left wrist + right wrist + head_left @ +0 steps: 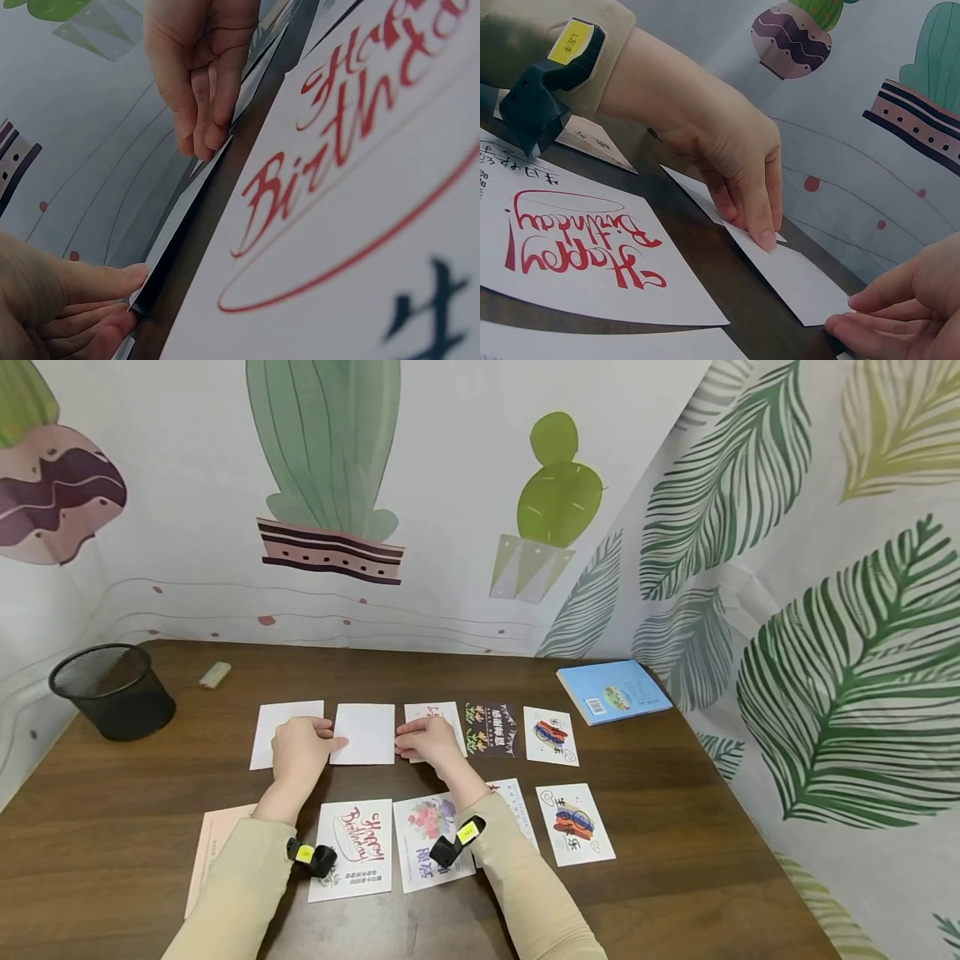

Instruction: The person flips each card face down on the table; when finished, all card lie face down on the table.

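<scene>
A blank white card (364, 734) lies in the back row on the table, between both hands. My left hand (300, 758) pinches its left edge; in the left wrist view the thumb (112, 281) lies above that edge with the fingers below. At the opposite edge, my right hand (433, 743) pinches the card between thumb and fingertips, as the right wrist view shows. Another white card (268, 735) sits partly behind the left hand. Beneath the right hand's fingers is a card with red lettering (447, 712), partly covered. A Happy Birthday card (360, 837) lies nearer, between the forearms.
Right of the hands in the back row are a dark purple card (491, 730) and a colourful card (551, 737). The front row has a floral card (427, 827), a similar colourful card (575, 825) and a peach sheet (213, 843). Behind stand a black mesh bin (112, 693), an eraser-like block (215, 675) and a blue book (615, 691).
</scene>
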A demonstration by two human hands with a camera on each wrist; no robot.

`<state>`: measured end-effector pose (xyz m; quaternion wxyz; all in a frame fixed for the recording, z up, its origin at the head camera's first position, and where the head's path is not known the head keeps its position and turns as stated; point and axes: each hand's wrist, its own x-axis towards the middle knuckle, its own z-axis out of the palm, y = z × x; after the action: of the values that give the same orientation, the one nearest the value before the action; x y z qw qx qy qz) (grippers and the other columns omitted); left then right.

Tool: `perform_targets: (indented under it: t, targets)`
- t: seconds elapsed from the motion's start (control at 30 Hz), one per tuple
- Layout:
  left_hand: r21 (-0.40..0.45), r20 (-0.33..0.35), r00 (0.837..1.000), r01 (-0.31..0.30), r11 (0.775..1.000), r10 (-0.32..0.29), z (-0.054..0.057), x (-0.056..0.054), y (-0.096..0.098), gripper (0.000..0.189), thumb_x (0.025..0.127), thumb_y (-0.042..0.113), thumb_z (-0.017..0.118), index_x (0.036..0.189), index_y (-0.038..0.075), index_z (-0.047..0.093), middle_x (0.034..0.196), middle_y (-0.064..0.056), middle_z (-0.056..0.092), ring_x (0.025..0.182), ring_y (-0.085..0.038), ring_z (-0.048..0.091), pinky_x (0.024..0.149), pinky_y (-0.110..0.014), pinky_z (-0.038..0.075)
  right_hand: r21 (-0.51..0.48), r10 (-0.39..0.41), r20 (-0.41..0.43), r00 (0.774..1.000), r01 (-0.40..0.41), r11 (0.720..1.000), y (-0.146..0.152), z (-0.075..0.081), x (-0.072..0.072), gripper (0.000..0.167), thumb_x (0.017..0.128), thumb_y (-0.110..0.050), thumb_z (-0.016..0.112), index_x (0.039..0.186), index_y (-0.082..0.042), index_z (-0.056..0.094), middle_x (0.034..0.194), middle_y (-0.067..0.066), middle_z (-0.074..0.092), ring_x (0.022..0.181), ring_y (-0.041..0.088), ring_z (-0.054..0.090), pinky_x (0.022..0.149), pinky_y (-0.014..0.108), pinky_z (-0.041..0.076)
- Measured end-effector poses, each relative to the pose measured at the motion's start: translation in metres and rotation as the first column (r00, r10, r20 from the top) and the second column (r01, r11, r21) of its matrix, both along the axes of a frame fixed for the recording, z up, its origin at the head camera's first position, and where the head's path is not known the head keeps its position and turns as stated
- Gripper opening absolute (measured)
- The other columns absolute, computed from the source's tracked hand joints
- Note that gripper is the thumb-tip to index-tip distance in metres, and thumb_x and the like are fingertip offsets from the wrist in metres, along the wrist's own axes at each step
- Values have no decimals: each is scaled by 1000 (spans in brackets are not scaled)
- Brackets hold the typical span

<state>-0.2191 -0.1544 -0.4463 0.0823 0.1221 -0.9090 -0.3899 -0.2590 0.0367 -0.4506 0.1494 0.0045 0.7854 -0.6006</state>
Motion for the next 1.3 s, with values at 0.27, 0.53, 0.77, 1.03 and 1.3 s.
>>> perform_targets:
  t: [0.27,0.53,0.77,1.03,1.3]
  targets:
    - [-2,6,1000,-2,1000,2,-1,0,0,37,84,16,76,111,-7,69,98,-21,73,99,-42,64,81,-51,51,8,59,-19,998,-58,998,6,11,1,20,87,-1,68,105,8,70,96,22,73,78,17,71,74,28,60]
    - [-17,-70,997,21,1000,-23,2,-1,0,33,88,18,72,109,-7,70,96,-24,73,96,-42,65,79,-48,50,22,79,-74,994,-78,997,40,26,-1,28,89,-3,66,114,10,66,107,25,71,90,24,72,80,30,59]
    - [46,-80,983,168,985,-164,1,-6,9,32,92,18,66,115,-5,69,103,-23,72,96,-38,68,69,-30,49,43,11,-115,993,-6,999,81,22,-9,33,90,-3,65,119,11,63,112,26,69,98,26,70,87,33,58]
    - [134,-83,969,243,961,-234,3,-13,28,32,93,14,62,118,-5,67,107,-21,72,100,-36,68,76,-35,54,63,6,-104,995,1,998,100,15,-13,37,91,1,63,127,10,59,119,27,66,108,33,67,84,30,57]
    - [206,10,946,316,926,-325,8,-21,60,39,93,15,63,126,-6,61,118,-22,68,109,-36,64,89,-42,55,64,31,-74,997,-26,998,101,12,-13,41,92,1,61,131,11,55,129,27,60,119,37,61,84,28,55]
